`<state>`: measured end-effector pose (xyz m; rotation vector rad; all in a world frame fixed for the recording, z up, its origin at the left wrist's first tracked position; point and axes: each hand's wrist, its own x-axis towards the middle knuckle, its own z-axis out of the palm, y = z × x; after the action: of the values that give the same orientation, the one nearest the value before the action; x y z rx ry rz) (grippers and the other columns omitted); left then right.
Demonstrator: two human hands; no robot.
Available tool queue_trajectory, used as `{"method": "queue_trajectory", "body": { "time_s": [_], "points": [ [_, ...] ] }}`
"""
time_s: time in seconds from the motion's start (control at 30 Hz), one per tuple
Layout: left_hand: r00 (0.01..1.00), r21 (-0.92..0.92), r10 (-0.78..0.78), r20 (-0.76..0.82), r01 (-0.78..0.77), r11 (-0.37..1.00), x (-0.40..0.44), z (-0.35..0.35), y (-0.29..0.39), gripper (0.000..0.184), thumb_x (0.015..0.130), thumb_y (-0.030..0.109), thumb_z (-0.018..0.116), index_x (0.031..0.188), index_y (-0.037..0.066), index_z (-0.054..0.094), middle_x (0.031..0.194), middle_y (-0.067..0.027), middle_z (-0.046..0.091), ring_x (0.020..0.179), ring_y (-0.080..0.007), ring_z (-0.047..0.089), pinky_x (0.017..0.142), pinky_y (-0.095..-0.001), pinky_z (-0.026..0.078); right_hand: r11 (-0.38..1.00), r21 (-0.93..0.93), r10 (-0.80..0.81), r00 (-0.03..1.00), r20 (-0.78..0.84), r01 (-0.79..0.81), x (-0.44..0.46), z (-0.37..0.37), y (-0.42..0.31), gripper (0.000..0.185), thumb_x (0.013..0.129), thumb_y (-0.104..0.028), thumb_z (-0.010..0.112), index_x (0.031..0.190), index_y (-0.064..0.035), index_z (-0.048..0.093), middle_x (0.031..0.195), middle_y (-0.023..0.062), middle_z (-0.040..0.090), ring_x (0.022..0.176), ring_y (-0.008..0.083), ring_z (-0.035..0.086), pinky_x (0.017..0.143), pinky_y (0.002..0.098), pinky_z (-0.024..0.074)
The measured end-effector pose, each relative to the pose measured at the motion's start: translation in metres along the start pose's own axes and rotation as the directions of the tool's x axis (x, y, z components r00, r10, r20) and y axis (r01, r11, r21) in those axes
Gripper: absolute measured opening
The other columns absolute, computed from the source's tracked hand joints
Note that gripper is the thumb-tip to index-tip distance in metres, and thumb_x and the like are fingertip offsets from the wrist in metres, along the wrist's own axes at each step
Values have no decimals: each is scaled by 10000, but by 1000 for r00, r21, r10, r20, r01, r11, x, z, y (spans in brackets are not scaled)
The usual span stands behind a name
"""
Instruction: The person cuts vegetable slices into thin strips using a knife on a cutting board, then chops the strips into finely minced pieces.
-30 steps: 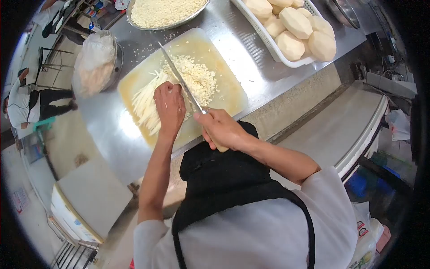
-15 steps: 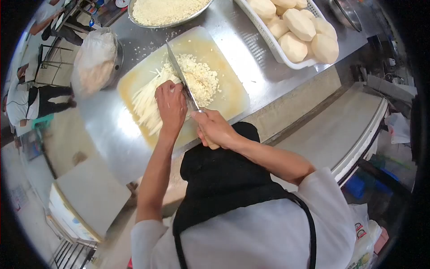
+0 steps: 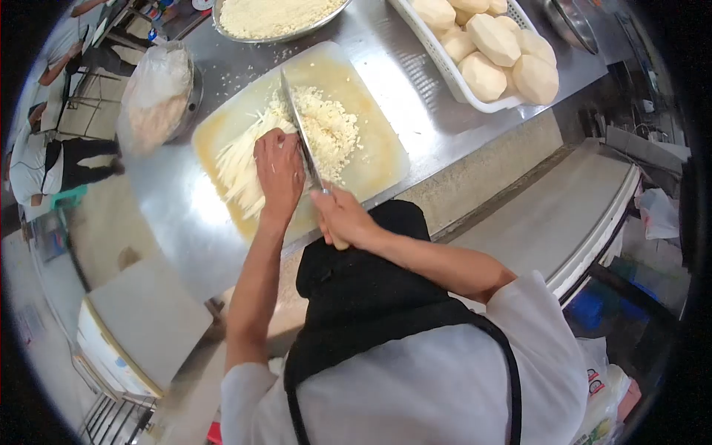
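Note:
My right hand [image 3: 343, 215] is wrapped round the wooden handle of a long knife [image 3: 302, 133] at the near edge of a yellowed cutting board [image 3: 374, 126]. The blade points away from me, between a heap of small diced pieces [image 3: 328, 130] on its right and pale strips [image 3: 241, 167] on its left. My left hand [image 3: 280, 169], fingers curled, presses on the strips close beside the blade. Its fingertips are hidden under the knuckles.
A metal bowl of diced pieces [image 3: 276, 16] stands beyond the board. A white basket [image 3: 463, 95] of peeled tubers is at the back right, a metal bowl [image 3: 571, 26] past it. Left is a bagged bowl [image 3: 157, 96]. Two people stand at far left.
The knife and my right hand have shifted slightly left and its blade stands more upright in view. My left hand stays on the strips. Another person at far left has moved.

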<state>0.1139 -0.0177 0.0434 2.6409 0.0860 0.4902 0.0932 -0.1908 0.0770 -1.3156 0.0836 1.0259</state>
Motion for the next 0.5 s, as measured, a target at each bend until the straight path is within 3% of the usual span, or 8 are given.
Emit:
{"method": "queue_trajectory", "body": {
  "time_s": [0.07,0.13,0.27,0.37,0.47,0.5],
  "points": [
    [999,-127,-4,-44,-1,992,7,-8,-1,179,913,4,621,1088,25,649,1092,-189,618,1055,-399,564,933,-503,444,998,-35,60,998,-13,-60,2,-6,-18,677,1094,-362,513,1599,56,342,644,48,558,464,149,549,444,317,460],
    [969,-63,52,-240,-69,996,24,-20,-11,143,957,34,608,1091,7,645,1081,-208,639,1043,-407,579,925,-507,463,992,-102,75,997,-12,-76,-9,-16,-45,672,1089,-372,523,1581,61,377,633,49,552,461,146,549,442,319,455],
    [989,41,-80,-120,86,995,43,0,-96,247,1015,161,614,1187,18,719,1116,-194,653,1046,-397,579,939,-494,477,978,-201,62,998,-9,-63,9,-28,-29,594,1085,-399,533,1426,87,534,611,46,545,451,139,544,428,327,441],
    [979,-43,-139,147,147,988,47,0,-105,291,1044,228,588,1202,49,754,1134,-160,662,1059,-382,580,946,-476,482,940,-301,147,987,-63,-159,-4,-35,-68,448,1086,-410,541,1188,23,593,636,38,544,459,122,521,391,306,389],
    [964,-88,-164,209,186,979,42,-5,-86,299,1052,236,559,1172,58,767,1155,-127,670,1070,-365,583,953,-464,487,903,-420,90,996,-17,-88,-14,-47,-85,437,1080,-404,540,988,19,598,606,49,546,454,146,562,392,332,427],
    [963,-85,-158,220,181,980,43,-4,-87,298,1050,235,561,1179,63,766,1161,-123,672,1070,-363,586,955,-462,488,899,-434,74,997,-4,-69,-16,-49,-91,437,1079,-404,542,1020,24,609,605,50,545,452,146,561,389,330,424]
  ]
}}
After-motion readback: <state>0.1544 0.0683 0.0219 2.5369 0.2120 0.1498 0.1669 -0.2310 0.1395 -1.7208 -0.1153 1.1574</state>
